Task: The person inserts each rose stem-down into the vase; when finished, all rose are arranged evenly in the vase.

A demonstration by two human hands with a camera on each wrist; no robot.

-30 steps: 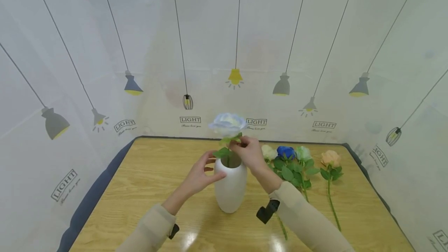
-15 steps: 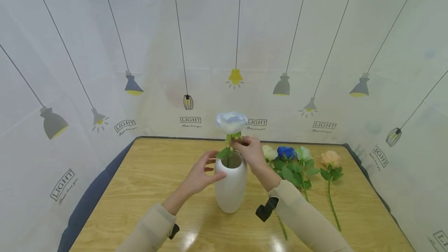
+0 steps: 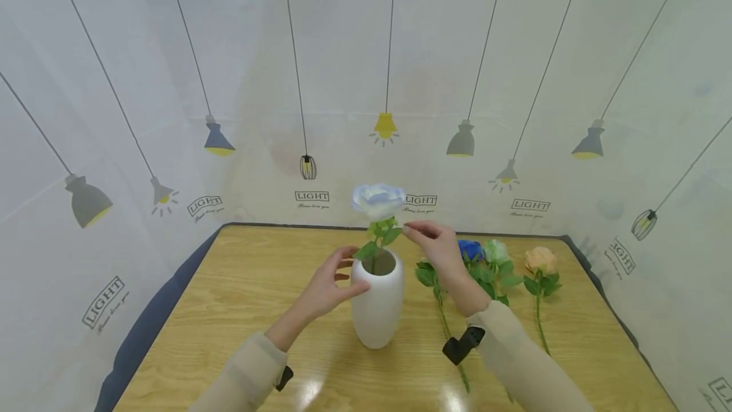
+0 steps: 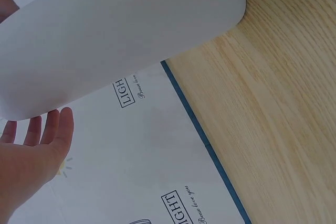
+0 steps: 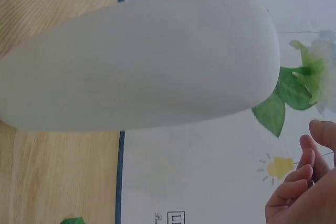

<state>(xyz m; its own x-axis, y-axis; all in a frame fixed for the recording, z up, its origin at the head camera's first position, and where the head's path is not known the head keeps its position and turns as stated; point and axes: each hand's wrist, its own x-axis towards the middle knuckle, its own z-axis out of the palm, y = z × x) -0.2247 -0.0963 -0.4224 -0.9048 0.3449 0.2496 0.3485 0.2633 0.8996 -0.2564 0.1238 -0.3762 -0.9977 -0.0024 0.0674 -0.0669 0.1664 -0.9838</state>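
Note:
A white vase [image 3: 377, 310] stands upright on the table, holding a pale blue-white rose [image 3: 379, 201] whose green leaves show above the rim. The left hand [image 3: 328, 285] holds the vase near its top, thumb in front and fingers round the far left side; in the left wrist view its fingertips [image 4: 64, 121] touch the vase wall [image 4: 121, 30]. Just right of the rose's leaves is the right hand [image 3: 437, 250], thumb and forefinger close together. The right wrist view shows that hand [image 5: 310, 177] apart from the rose leaves [image 5: 294, 90], with nothing between its fingers.
Right of the vase lie a blue rose [image 3: 470, 250], a pale green rose [image 3: 495, 252] and a peach rose [image 3: 540, 260]. Another leafy stem [image 3: 445, 316] lies partly under the right forearm. A printed lamp-pattern sheet [image 3: 343, 81] surrounds the wooden table [image 3: 257, 278].
The right hand has let go of the rose and moved right, over the lying flowers. The rose has shifted slightly right and stands straighter in the vase. The left hand has stayed in place.

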